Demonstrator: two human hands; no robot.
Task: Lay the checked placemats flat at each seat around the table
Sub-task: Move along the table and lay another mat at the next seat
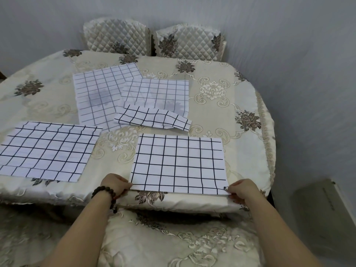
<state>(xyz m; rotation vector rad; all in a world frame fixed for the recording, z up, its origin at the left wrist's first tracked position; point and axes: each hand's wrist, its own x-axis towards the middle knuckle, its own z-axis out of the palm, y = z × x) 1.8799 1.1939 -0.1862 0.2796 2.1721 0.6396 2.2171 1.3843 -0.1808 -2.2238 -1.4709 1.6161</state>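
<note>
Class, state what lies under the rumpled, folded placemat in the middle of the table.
The folded placemat rests on the near edge of a flat placemat, its left end over a second flat placemat; the embroidered tablecloth shows along its front. Anything else beneath its folds is covered.

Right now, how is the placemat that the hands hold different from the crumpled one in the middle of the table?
The held placemat lies flat; the crumpled placemat is folded over and wrinkled. The held placemat sits at the near edge of the table, pinched at its near corners by the left hand and the right hand; the crumpled placemat lies untouched. Both are white with dark checks.
</note>
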